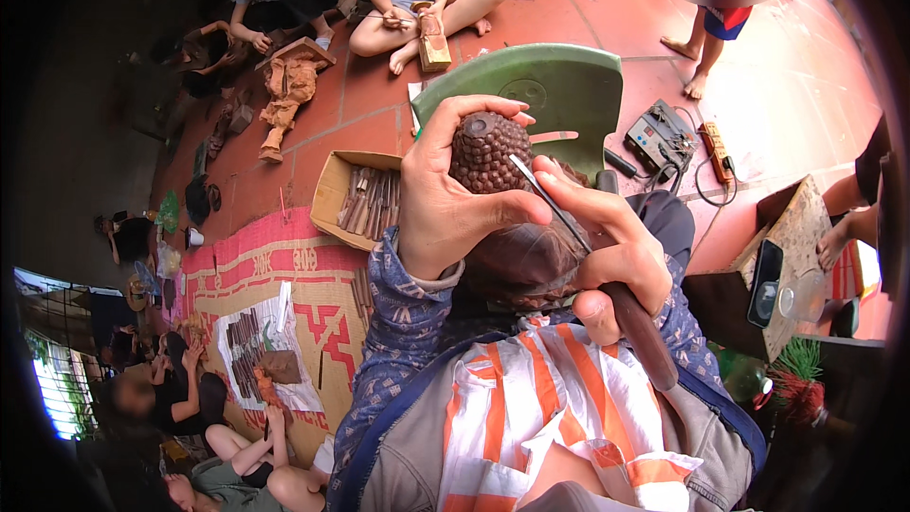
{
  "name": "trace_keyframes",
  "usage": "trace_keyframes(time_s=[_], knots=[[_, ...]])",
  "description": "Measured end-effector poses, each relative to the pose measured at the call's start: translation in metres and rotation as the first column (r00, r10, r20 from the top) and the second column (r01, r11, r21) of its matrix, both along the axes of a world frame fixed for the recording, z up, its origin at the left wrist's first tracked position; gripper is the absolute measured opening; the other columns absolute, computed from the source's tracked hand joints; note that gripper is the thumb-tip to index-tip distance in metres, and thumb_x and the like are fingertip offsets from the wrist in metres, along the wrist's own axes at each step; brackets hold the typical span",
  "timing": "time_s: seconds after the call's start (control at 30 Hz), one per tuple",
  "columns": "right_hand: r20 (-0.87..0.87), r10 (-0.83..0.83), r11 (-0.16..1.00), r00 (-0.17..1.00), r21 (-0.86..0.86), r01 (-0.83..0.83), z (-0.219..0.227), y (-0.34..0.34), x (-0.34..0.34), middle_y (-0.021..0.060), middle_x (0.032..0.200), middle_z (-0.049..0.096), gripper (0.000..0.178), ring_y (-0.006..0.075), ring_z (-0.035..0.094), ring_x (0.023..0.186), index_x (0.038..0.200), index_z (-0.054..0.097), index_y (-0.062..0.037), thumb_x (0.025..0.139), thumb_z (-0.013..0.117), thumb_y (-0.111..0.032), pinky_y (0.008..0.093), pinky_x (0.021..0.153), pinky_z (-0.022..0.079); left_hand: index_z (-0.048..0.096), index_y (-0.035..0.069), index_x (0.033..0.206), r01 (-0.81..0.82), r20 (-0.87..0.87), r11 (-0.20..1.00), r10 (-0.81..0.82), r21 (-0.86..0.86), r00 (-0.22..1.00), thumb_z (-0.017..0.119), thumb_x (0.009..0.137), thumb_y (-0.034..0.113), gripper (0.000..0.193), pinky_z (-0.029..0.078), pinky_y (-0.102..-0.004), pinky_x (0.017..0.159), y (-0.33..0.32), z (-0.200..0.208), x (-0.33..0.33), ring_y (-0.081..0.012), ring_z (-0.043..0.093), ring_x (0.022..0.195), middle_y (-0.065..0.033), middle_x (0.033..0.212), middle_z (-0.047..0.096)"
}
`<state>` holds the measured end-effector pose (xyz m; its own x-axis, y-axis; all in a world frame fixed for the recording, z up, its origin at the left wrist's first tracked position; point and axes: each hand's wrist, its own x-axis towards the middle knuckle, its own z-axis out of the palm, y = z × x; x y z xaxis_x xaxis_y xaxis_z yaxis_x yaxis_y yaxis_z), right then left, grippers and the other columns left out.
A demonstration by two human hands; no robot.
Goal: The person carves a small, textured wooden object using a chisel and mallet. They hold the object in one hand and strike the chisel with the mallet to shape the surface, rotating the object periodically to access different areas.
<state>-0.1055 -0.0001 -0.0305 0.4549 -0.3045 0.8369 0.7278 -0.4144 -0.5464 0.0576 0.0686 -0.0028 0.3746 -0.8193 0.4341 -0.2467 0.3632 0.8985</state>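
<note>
A dark brown wooden carving (488, 154), its knobbed top shaped like a head of tight curls, rests against my lap. My left hand (453, 213) wraps round its left side, fingers over the far edge and thumb across the front. In my right hand (621, 246) is a carving chisel (643, 341), its dark handle pointing back toward me. The thin metal blade lies along my fingers, tip at or close to the curls; whether it touches I cannot tell. An orange-and-white striped cloth (512, 398) covers my front. Beyond the carving stands a green plastic chair (569, 81).
A cardboard box (332, 194) of chisels sits left, beside a red patterned mat (242, 261) with more tools. Right are a control box with cables (659, 137), a power strip (716, 147) and a wooden crate (796, 265) bearing a phone. Several people sit or stand around.
</note>
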Motion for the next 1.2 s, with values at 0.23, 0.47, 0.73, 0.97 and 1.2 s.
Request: trace_keyframes(time_s=[0.23, 0.47, 0.73, 0.97, 1.2], knots=[[-0.042, -0.038, 0.997, 0.998, -0.071, 0.035, -0.001, -0.004, 0.003, 0.0426, 0.127, 0.045, 0.03, 0.0528, 0.045, 0.125, 0.083, 0.052, 0.0035, 0.089, 0.067, -0.022, 0.0561, 0.105, 0.035, 0.055, 0.002, 0.116, 0.055, -0.052, 0.997, -0.058, -0.051, 0.997, 0.091, 0.058, 0.031, 0.074, 0.049, -0.0245, 0.084, 0.0, -0.001, 0.0, -0.0099, 0.061, 0.094, -0.0064, 0.109, 0.063], [-0.101, -0.106, 0.993, 0.989, -0.067, 0.1, 0.005, 0.0, 0.003, 0.0406, 0.124, 0.049, 0.029, 0.0517, 0.048, 0.122, 0.082, 0.05, -0.0004, 0.092, 0.061, -0.026, 0.0538, 0.101, 0.04, 0.054, 0.001, 0.117, 0.05, -0.035, 0.995, -0.053, -0.082, 0.998, 0.087, 0.065, 0.037, 0.072, 0.049, -0.024, 0.082, -0.002, -0.004, 0.0, -0.0097, 0.06, 0.091, -0.0068, 0.108, 0.062], [-0.1, -0.188, 0.98, 0.977, 0.046, 0.193, 0.018, 0.009, 0.002, 0.0365, 0.117, 0.057, 0.021, 0.044, 0.061, 0.11, 0.079, 0.056, 0.0017, 0.082, 0.071, -0.013, 0.0413, 0.09, 0.05, 0.054, 0.001, 0.117, 0.039, -0.047, 0.996, -0.043, -0.075, 0.998, 0.082, 0.069, 0.045, 0.071, 0.048, -0.0233, 0.08, -0.001, -0.002, -0.002, -0.0096, 0.06, 0.088, -0.0065, 0.105, 0.062], [-0.171, -0.244, 0.967, 0.955, 0.029, 0.252, 0.034, 0.015, -0.001, 0.0377, 0.113, 0.058, 0.017, 0.0429, 0.062, 0.108, 0.077, 0.054, 0.0022, 0.08, 0.066, -0.01, 0.0425, 0.091, 0.047, 0.055, 0.001, 0.115, 0.014, -0.015, 0.998, -0.015, -0.068, 1.0, 0.078, 0.071, 0.053, 0.071, 0.048, -0.0234, 0.078, -0.002, -0.002, -0.004, -0.0098, 0.06, 0.086, -0.0059, 0.102, 0.062], [-0.3, -0.111, 0.989, 0.947, 0.061, 0.135, 0.042, 0.005, -0.012, 0.0417, 0.119, 0.053, 0.017, 0.0451, 0.053, 0.119, 0.078, 0.046, 0.0003, 0.087, 0.053, -0.012, 0.0514, 0.103, 0.039, 0.055, 0.001, 0.113, 0.011, -0.031, 0.997, -0.014, -0.07, 0.999, 0.081, 0.071, 0.047, 0.068, 0.048, -0.0234, 0.077, -0.002, 0.0, -0.005, -0.0093, 0.059, 0.085, -0.0047, 0.1, 0.062]])
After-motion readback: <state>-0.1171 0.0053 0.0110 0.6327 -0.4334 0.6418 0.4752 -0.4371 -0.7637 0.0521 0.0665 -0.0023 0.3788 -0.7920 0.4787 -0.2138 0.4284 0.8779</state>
